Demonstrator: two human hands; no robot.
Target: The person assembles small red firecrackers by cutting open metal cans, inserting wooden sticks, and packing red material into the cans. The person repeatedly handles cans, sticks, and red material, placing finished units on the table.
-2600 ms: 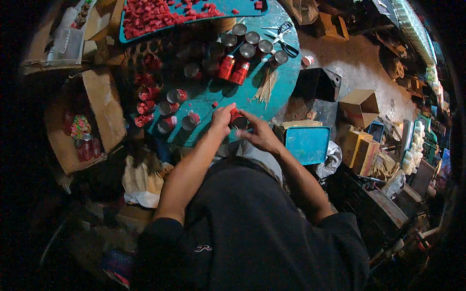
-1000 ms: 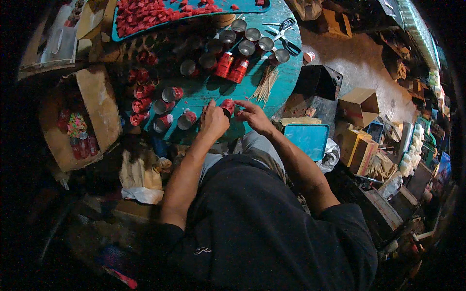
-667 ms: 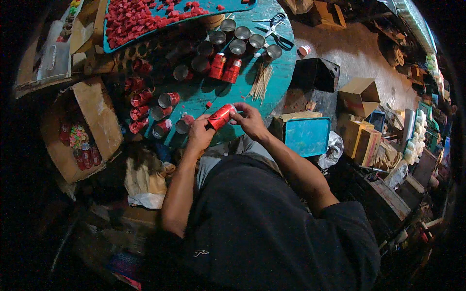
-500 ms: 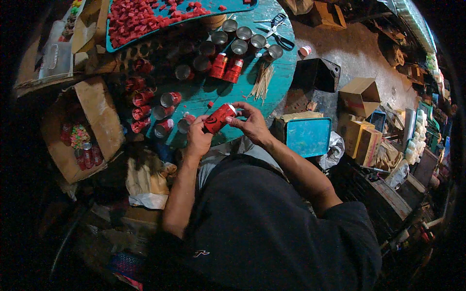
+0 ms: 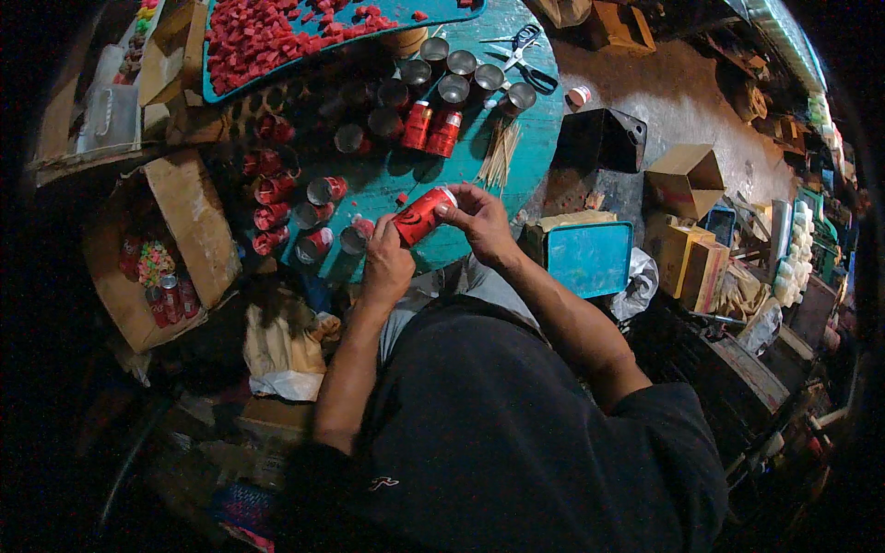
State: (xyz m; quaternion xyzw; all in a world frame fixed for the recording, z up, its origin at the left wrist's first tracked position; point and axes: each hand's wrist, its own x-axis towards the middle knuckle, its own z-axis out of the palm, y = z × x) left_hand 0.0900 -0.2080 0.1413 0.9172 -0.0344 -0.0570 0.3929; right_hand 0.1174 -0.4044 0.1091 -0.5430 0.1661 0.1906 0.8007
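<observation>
Both of my hands hold one red can tilted over the near edge of the turquoise table. My left hand grips its lower left end, and my right hand closes round the pale upper end with thumb and fingers. A small red cube lies just beyond the can. Farther off, two red cans stand among several open metal cups. More red cans line the table's left side, and a can with pinkish bits on top stands close to my left hand.
A blue tray of red cubes sits at the far left. Scissors and thin wooden sticks lie at the table's right. A cardboard box stands left; a light-blue tray and boxes stand right.
The can has turned slightly in my hands, with my right fingers now farther over its pale end. My left hand has shifted a little lower and to the right.
</observation>
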